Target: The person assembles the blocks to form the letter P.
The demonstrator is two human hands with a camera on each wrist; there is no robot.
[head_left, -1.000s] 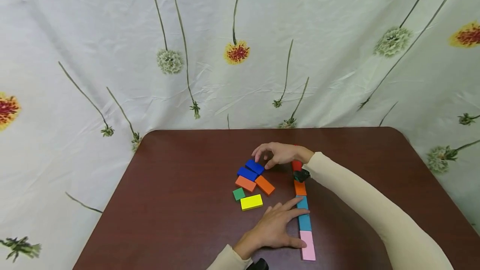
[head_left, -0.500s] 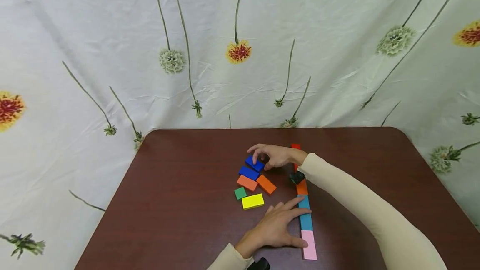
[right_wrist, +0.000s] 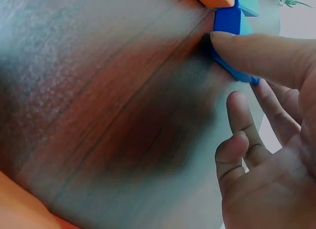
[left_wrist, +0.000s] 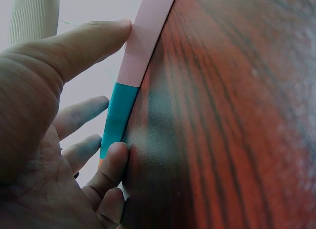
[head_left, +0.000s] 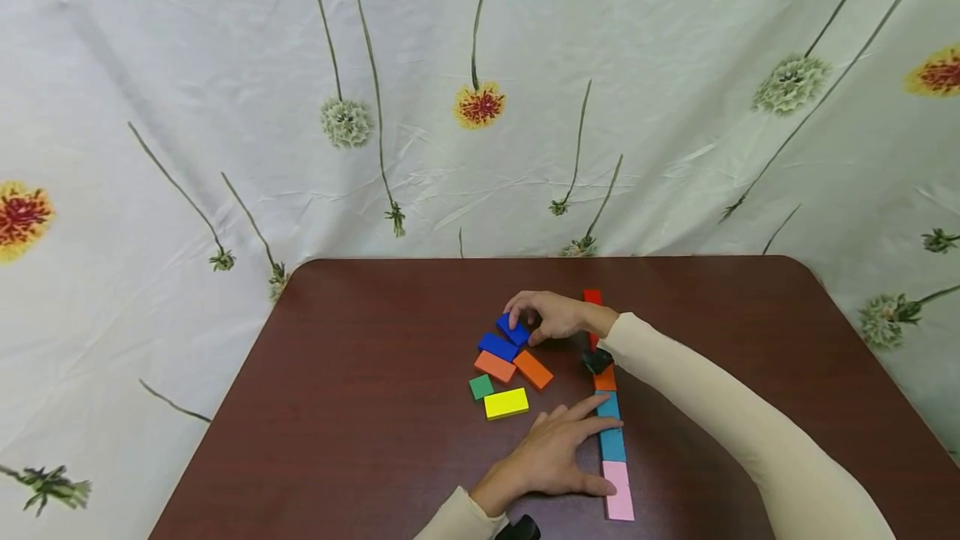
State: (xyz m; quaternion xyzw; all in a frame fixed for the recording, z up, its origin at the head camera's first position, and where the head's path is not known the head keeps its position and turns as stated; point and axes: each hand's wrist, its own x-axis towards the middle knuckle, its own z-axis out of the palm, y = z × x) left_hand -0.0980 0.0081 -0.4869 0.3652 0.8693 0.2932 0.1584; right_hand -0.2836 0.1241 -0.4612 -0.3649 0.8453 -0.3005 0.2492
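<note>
My right hand [head_left: 558,315] pinches a blue block [right_wrist: 228,20] between thumb and fingers, at the top of a loose group. A second blue block [head_left: 497,347] lies just below it. My left hand [head_left: 551,452] is spread, its straight fingertips touching a row of blocks laid end to end. Its thumb meets the pink block [head_left: 618,502], while two fingers reach over the light blue blocks [head_left: 612,445]. Farther up that row are an orange block [head_left: 605,379] and red ones [head_left: 592,297], partly hidden by the right wrist.
Left of the row lie an orange block [head_left: 533,369], a salmon block [head_left: 494,367], a green block [head_left: 481,387] and a yellow block [head_left: 506,403]. All are on a dark brown table [head_left: 360,407] in front of a flowered cloth [head_left: 420,40].
The right fingers have come down onto the far blue block and closed on it, turning it slightly away from its neighbour. The left hand stays in place at the row.
</note>
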